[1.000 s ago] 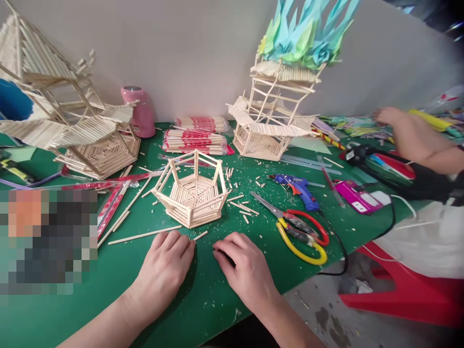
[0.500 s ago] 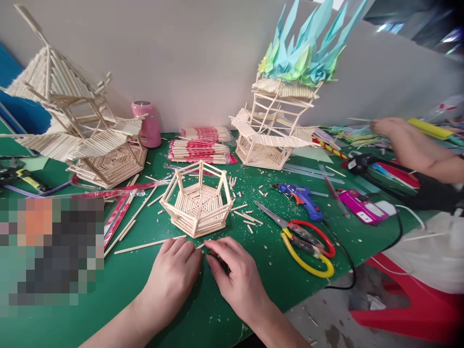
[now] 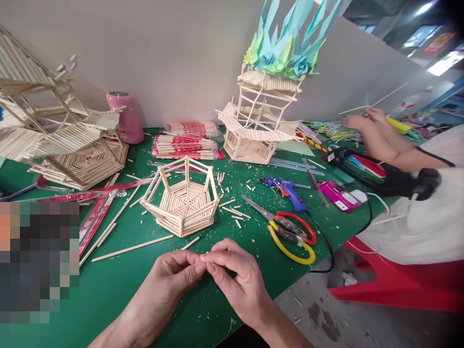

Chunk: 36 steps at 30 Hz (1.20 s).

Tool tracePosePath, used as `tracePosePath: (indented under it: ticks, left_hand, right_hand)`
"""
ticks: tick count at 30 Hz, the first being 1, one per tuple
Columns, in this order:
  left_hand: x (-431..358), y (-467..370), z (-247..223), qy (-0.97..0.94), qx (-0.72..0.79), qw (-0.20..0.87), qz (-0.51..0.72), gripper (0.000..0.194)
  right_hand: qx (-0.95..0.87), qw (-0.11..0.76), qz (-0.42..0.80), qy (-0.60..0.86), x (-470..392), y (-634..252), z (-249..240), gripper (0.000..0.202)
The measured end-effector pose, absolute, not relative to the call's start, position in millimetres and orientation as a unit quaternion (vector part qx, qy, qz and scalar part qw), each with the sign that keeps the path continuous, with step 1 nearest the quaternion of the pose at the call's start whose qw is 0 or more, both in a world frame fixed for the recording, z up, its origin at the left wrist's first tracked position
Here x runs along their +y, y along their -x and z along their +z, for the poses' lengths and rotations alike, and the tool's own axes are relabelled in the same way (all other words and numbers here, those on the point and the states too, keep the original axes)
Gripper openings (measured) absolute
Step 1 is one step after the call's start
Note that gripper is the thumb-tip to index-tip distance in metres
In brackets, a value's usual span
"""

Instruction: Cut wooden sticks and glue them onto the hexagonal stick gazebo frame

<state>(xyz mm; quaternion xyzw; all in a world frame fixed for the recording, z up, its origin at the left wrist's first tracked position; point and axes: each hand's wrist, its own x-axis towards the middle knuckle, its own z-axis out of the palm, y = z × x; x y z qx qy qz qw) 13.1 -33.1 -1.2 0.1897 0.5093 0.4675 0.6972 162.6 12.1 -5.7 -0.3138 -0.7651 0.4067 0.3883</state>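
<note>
Up close, the left hand (image 3: 170,280) and the right hand (image 3: 237,280) meet fingertip to fingertip just above the green surface (image 3: 119,280), near its front edge. Both are pinched shut at one spot, yet whatever sits between them is too small and too covered by the fingers to make out; I cannot tell what the grip holds. Just beyond the hands stands the hexagonal stick basket (image 3: 183,203), upright, apart from them, with a long loose stick (image 3: 132,248) lying to its left. Scissors (image 3: 286,229) with red and yellow handles lie to the right, near a blue glue gun (image 3: 286,189) whose cord runs off the edge. A pixelated block (image 3: 38,261) hides the lower left of the surface. The big stick model (image 3: 61,140) at far left is cut off by the frame. At right, another person's hand (image 3: 366,118) works among coloured strips, the body mostly out of view.
</note>
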Motion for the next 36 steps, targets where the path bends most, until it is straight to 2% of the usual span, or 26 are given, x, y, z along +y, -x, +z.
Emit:
tracePosePath:
  ticks: [3, 5, 8, 13, 16, 18, 23, 29, 32, 36]
  left_hand:
    - [-33, -13, -2, -0.174, 0.524, 0.679, 0.483, 0.024]
    - [-32, -12, -3, -0.162, 0.525, 0.677, 0.491, 0.025]
    - [-33, -9, -5, -0.142, 0.509, 0.69, 0.495, 0.026]
    - [-34, -9, -8, -0.111, 0.486, 0.707, 0.501, 0.026]
    - [-35, -9, -9, -0.101, 0.481, 0.714, 0.499, 0.026]
    - [-34, -9, -9, -0.096, 0.482, 0.714, 0.498, 0.025]
    - [-34, -8, -8, -0.1, 0.481, 0.716, 0.496, 0.024]
    - [-37, -5, -13, -0.15, 0.5, 0.698, 0.49, 0.023]
    - [-38, -6, -16, -0.264, 0.548, 0.62, 0.495, 0.019]
    - [-39, -8, -18, -0.504, 0.595, 0.408, 0.474, 0.013]
  right_hand:
    - [-0.788, 0.38, 0.323, 0.361, 26, -184, -4, 0.024]
    - [-0.775, 0.394, 0.191, 0.456, 42, -212, -5, 0.022]
    - [-0.754, 0.297, 0.082, 0.58, 65, -262, -10, 0.029]
    - [-0.766, 0.134, 0.099, 0.62, 80, -307, -15, 0.048]
    - [-0.764, 0.079, 0.117, 0.63, 84, -308, -12, 0.055]
    - [-0.757, 0.068, 0.12, 0.639, 89, -305, -11, 0.052]
    - [-0.736, 0.095, 0.125, 0.658, 93, -299, -10, 0.034]
    - [-0.706, 0.164, 0.155, 0.671, 82, -301, -12, 0.04]
    - [-0.686, 0.201, 0.21, 0.667, 77, -300, -11, 0.043]
    - [-0.556, 0.375, 0.437, 0.6, 69, -286, -2, 0.04]
